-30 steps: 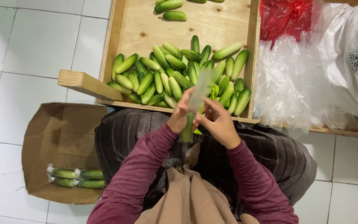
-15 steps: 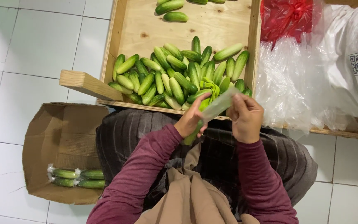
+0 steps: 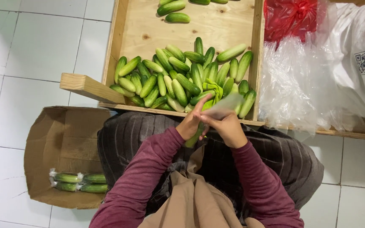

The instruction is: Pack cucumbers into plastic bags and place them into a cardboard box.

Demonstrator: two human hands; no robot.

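Since half a second ago, my right hand (image 3: pixel 229 128) drops beside my left hand (image 3: pixel 191 124); both pinch the clear sleeve (image 3: pixel 224 106) around one cucumber (image 3: pixel 193 137), held over my lap near the wooden crate (image 3: pixel 256 63).

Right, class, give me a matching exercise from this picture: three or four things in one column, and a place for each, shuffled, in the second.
1. loose cucumbers
2. wrapped cucumbers
3. red bag
4. clear sleeve

a. cardboard box on the floor
b. in the hands
c. wooden tray
d. top right, behind the clear plastic

Pairs: 1-c, 2-a, 3-d, 4-b
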